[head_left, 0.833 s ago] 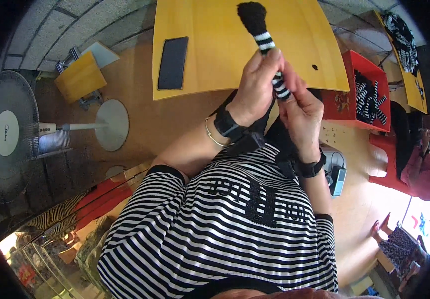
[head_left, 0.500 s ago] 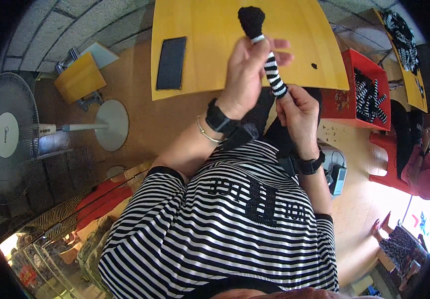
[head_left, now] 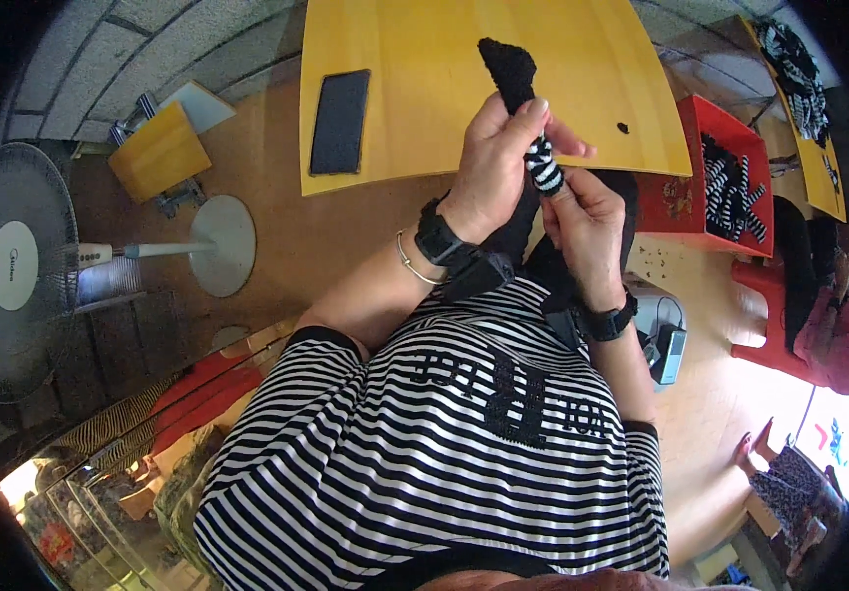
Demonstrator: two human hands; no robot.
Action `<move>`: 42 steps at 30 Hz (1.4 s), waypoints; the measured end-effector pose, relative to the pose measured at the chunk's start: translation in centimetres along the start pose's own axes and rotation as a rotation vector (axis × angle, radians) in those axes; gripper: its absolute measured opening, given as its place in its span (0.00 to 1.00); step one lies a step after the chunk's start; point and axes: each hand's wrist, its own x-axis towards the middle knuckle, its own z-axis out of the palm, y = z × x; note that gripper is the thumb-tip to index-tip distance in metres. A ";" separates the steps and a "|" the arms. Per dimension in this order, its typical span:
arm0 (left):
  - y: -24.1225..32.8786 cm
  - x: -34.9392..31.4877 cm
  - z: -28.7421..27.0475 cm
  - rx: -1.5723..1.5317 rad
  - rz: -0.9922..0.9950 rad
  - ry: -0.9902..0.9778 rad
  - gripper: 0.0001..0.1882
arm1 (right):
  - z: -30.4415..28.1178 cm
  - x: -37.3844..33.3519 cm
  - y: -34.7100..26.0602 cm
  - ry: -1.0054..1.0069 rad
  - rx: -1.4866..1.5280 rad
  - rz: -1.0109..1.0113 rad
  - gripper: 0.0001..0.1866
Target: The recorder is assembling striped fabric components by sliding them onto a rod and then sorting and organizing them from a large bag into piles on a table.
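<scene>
A knitted tube [head_left: 545, 175], striped black and white with a solid black fuzzy end [head_left: 511, 71], is held between my hands over the table's near edge. My left hand [head_left: 491, 165] grips its middle between thumb and fingers, just below the black part, with the other fingers stretched out to the right. The lower striped end is pinched by my right hand [head_left: 590, 219]. Between the hands the stripes look short and bunched. The black end sticks up beyond my left hand, tilted to the left. What is inside the tube is hidden.
The yellow table [head_left: 424, 89] bears a dark rectangular pad [head_left: 340, 122] and a small black scrap [head_left: 622, 128]. A red box [head_left: 723, 236] of several striped pieces stands at the right. At the left is a standing fan [head_left: 21, 266]. A person [head_left: 828, 335] sits at the far right.
My left hand has slid down the tube toward my right hand. The striped part has bunched up, and the black end now looks longer and leans left.
</scene>
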 end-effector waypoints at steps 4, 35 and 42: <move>1.5 0.7 -0.4 -0.002 0.065 0.022 0.16 | -0.4 0.3 0.4 -0.077 0.007 -0.011 0.07; 1.2 1.1 -1.0 -0.002 0.058 -0.025 0.16 | 0.4 1.1 -0.2 0.001 -0.040 -0.014 0.07; 3.5 2.4 -2.5 0.076 0.160 0.085 0.15 | -1.5 0.6 0.0 -0.097 -0.089 -0.010 0.07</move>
